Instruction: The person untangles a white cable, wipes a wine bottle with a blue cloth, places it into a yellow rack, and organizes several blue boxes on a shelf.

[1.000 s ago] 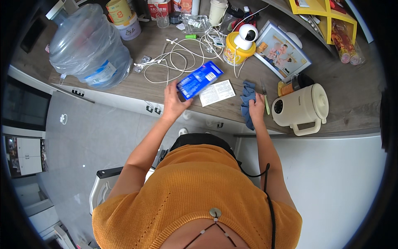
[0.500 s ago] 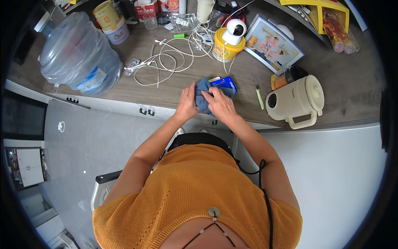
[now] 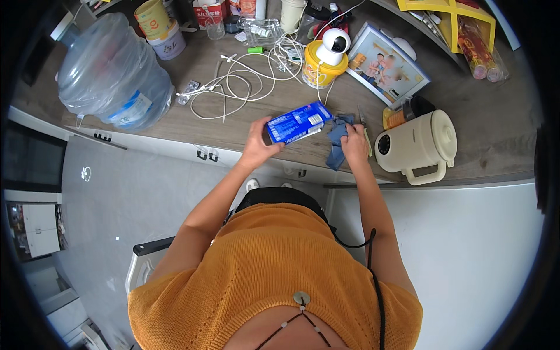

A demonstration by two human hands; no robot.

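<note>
Gripping the box at its left end, the left hand is spreading thumb and fingers around the smooth, flat, oblong card. The right hand is closing on the cloth, a soft blue-grey piece that is bunching into folds beside the box's right end. The box is lying aslant over the front part of the desk, its right end pointing away from the person; whether it is touching the wood, I cannot tell. A knife with a pale green handle is lying just right of the right hand, and beyond it a rounded cream kettle is turning its looped handle toward the front edge.

The box's deep blue face is carrying rows of white print and a pale barcode patch, all too small to make out. The clear, ribbed plastic jug is wearing a blue and white label, and the kettle is showing a dark round dial.

The desk's front edge is curving just below both hands, above white drawer fronts. Wood grain is showing between the box and the looping white cables, and more is stretching right of the kettle. Behind the cloth, a photo frame is leaning back.
</note>
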